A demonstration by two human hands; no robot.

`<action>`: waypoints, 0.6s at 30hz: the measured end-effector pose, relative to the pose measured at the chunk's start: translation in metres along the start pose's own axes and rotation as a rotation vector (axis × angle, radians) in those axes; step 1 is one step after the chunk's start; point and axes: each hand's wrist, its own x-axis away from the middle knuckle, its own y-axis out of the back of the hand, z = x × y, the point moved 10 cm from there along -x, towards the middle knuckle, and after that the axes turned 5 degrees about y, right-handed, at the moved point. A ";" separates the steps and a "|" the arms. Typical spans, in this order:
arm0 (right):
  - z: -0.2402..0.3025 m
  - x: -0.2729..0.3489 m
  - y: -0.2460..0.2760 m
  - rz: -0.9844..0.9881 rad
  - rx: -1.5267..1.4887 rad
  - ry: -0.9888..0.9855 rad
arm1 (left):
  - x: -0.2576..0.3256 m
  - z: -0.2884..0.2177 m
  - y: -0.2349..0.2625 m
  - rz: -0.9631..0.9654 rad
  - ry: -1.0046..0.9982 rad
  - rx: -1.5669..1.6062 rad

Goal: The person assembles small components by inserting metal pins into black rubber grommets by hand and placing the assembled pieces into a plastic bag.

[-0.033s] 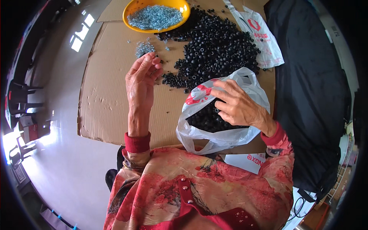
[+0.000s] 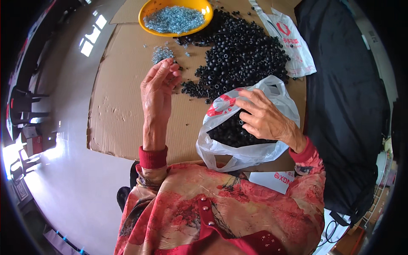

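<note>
A person in a red and orange flowered top [image 2: 221, 212] sits at the near edge of a flat sheet of brown cardboard [image 2: 123, 119] and looks down at both hands.

Nearest the person, on the near right part of the cardboard, stands an open white plastic bag [image 2: 242, 151] partly filled with small black rings [image 2: 231, 131]. The right hand [image 2: 265, 117] rests over the mouth of this bag, its fingers [image 2: 246, 104] curled down into the opening and touching the rim and the rings inside; whether they pinch anything cannot be told.

To the left of the bag, the left hand [image 2: 157, 91] is raised above the cardboard, palm turned toward the person. Its fingers [image 2: 170, 70] are drawn together at the tips, as if pinching something small, but whatever is held is too small to see.

Beyond the bag lies a large loose heap of the same black rings [image 2: 238, 53], spread across the far right part of the cardboard. Just beyond the left fingertips sits a little pile of small silvery metal pieces [image 2: 162, 53].

Farther still, beyond the heap, is a yellow bowl [image 2: 148, 8] holding many more silvery pieces. To the right of the heap lies a flat white plastic bag [image 2: 293, 46] with red print. A dark cloth [image 2: 348, 97] covers the area right of the cardboard.
</note>
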 end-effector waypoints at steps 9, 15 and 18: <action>-0.031 -0.047 0.090 -0.367 0.184 -0.025 | -0.004 0.002 0.021 -0.061 0.026 0.062; -0.085 -0.095 0.106 -0.461 0.205 -0.074 | -0.012 0.001 0.037 -0.121 0.013 0.092; -0.105 -0.114 0.093 -0.439 0.190 -0.042 | -0.014 -0.001 0.043 -0.163 -0.004 0.079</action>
